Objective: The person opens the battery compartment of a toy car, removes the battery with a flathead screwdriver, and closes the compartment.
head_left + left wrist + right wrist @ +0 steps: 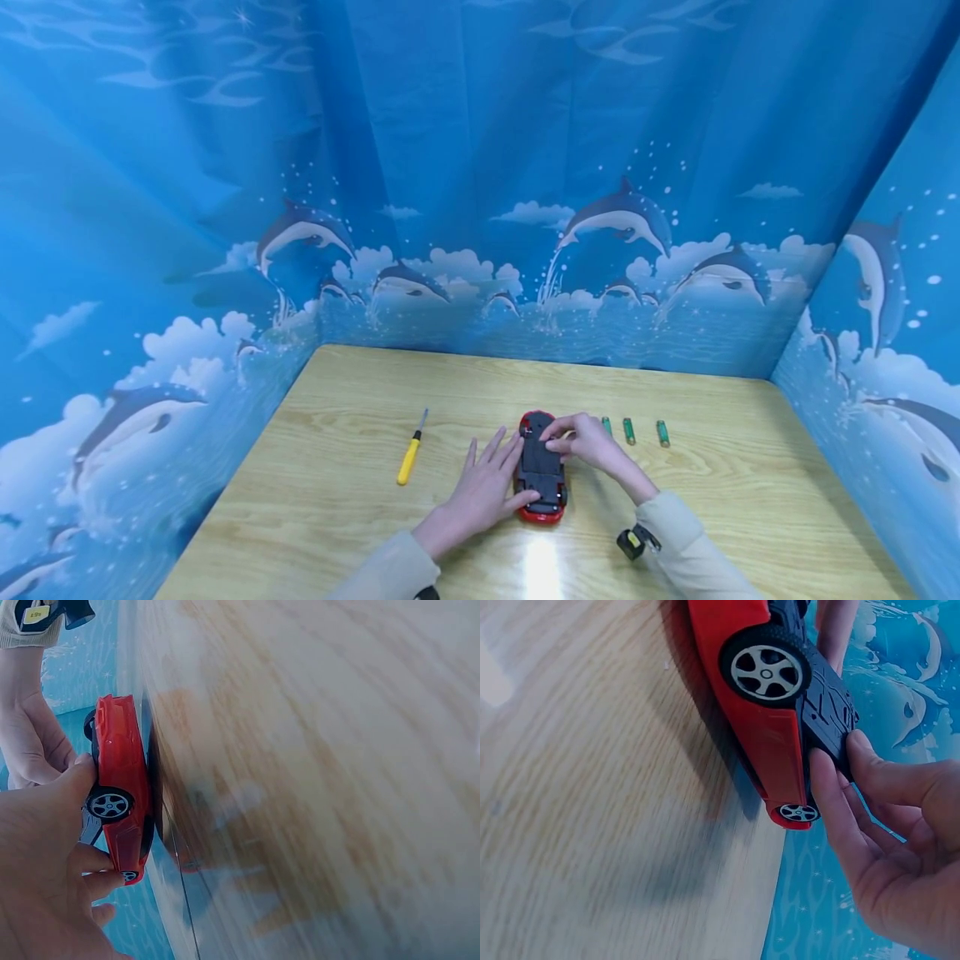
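Note:
A red toy car (pixel 542 514) lies upside down on the table, its black underside facing up. My left hand (pixel 482 490) rests on it with fingers spread and fairly straight; the fingertips touch its left side and the thumb presses on the underside near one end. My right hand (pixel 588 442) pinches the edge of a black battery cover (pixel 829 705) between thumb and index finger. In the right wrist view the cover stands at a tilt to the car's underside. Whether its far end still touches the car cannot be told. The left wrist view shows the car's red side and wheels.
A yellow-handled screwdriver (pixel 408 460) lies left of the car. Three green batteries lie to the right: one (pixel 607 425) partly behind the right hand, another (pixel 628 431) beside it, and one (pixel 663 433) farther right. A blue dolphin curtain (pixel 480 167) borders the wooden table (pixel 337 500).

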Demonstrator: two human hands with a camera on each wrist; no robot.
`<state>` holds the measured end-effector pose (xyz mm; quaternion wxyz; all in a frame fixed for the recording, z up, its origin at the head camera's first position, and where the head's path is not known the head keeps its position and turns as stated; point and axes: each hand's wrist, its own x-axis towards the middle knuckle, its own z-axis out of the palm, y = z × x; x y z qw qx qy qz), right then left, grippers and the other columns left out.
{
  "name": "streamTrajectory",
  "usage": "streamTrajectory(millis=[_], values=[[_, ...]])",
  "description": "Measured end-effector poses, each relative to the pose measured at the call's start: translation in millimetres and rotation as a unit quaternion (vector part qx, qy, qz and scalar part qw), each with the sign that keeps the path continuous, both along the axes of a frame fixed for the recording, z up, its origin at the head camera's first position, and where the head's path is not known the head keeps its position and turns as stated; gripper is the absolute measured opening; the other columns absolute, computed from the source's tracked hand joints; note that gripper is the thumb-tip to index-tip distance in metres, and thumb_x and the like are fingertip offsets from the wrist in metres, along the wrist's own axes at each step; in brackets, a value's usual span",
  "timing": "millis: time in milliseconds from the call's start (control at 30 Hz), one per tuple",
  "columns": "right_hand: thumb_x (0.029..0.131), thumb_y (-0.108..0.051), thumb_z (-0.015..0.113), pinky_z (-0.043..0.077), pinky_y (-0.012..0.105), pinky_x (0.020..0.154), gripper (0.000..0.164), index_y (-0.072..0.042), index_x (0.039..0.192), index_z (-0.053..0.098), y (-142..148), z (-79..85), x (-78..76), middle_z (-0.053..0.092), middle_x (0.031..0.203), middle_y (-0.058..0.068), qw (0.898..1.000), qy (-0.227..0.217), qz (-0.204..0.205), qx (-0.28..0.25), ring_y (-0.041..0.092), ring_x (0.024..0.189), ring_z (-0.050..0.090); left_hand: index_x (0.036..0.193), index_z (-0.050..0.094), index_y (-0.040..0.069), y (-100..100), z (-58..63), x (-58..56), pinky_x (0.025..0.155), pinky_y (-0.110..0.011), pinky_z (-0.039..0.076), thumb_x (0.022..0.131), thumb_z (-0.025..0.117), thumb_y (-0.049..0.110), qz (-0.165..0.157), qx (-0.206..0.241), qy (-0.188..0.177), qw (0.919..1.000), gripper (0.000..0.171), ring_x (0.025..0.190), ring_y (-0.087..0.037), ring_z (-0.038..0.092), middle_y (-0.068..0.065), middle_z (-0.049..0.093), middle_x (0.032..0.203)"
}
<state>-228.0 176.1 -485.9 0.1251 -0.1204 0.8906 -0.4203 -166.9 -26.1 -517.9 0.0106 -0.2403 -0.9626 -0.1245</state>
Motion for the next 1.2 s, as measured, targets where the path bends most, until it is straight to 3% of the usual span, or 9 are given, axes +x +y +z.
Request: streamTrajectory(millis=[200, 367, 533, 767, 1000, 1200], values=[[0.079, -0.014, 0.072, 0.053, 0.026, 0.058, 0.009, -0.019, 0.086, 0.072, -2.7, 0.3, 1.6, 0.068, 0.090, -0.002, 0.997, 0.061, -0.009, 0.056, 0.009, 0.066, 0.060, 0.145, 0.028, 0.011, -0.1, 0.3, 0.5, 0.108, -0.061, 0.014, 0.085, 0.041, 0.066, -0.003, 0.001, 0.005, 1.0000, 0.082, 0.141, -0.026, 0.013, -0.003, 0.026, 0.151], [0.074, -0.016, 0.076, 0.050, 0.024, 0.060, 0.012, -0.019, 0.084, 0.071, -4.4, -0.6, 2.8, 0.067, 0.080, -0.005, 0.989, 0.116, -0.018, 0.087, 0.007, 0.068, 0.059, 0.144, 0.028, 0.010, 0.3, 0.2, 0.7, 0.108, -0.061, 0.014, 0.085, 0.041, 0.066, -0.003, 0.003, 0.007, 1.0000, 0.082, 0.141, -0.027, 0.013, -0.004, 0.026, 0.151], [0.072, -0.018, 0.078, 0.050, 0.025, 0.061, 0.011, -0.023, 0.078, 0.071, -6.2, 0.1, 3.5, 0.065, 0.078, -0.007, 0.987, 0.120, -0.039, 0.102, 0.005, 0.066, 0.056, 0.145, 0.027, 0.009, 0.8, -1.5, 1.6, 0.108, -0.061, 0.015, 0.084, 0.043, 0.065, -0.005, 0.013, 0.014, 0.9998, 0.084, 0.141, -0.027, 0.013, -0.005, 0.026, 0.151], [0.070, -0.018, 0.080, 0.048, 0.024, 0.060, 0.013, -0.026, 0.075, 0.071, -7.5, -2.0, 3.9, 0.063, 0.079, -0.008, 0.982, 0.139, -0.035, 0.119, 0.004, 0.065, 0.054, 0.146, 0.024, 0.011, 1.8, -1.4, 1.4, 0.108, -0.061, 0.015, 0.082, 0.047, 0.065, -0.005, 0.023, 0.026, 0.9994, 0.086, 0.141, -0.027, 0.013, -0.004, 0.024, 0.151], [0.067, -0.018, 0.081, 0.046, 0.022, 0.058, 0.016, -0.022, 0.079, 0.072, -7.9, -5.8, 5.9, 0.060, 0.079, -0.005, 0.977, 0.166, -0.032, 0.127, 0.006, 0.063, 0.053, 0.143, 0.034, 0.014, 1.0, 1.2, 2.7, 0.105, -0.063, 0.019, 0.084, 0.050, 0.060, -0.032, 0.019, 0.060, 0.9975, 0.075, 0.140, -0.029, 0.017, -0.004, 0.029, 0.150], [0.067, -0.013, 0.081, 0.048, 0.025, 0.059, 0.024, -0.016, 0.087, 0.069, -6.6, -7.0, 7.2, 0.058, 0.081, 0.000, 0.980, 0.158, -0.057, 0.107, 0.010, 0.065, 0.056, 0.142, 0.035, 0.015, 0.8, 2.2, 2.9, 0.105, -0.063, 0.019, 0.085, 0.047, 0.060, -0.031, 0.012, 0.060, 0.9977, 0.074, 0.139, -0.029, 0.018, -0.003, 0.030, 0.149]])
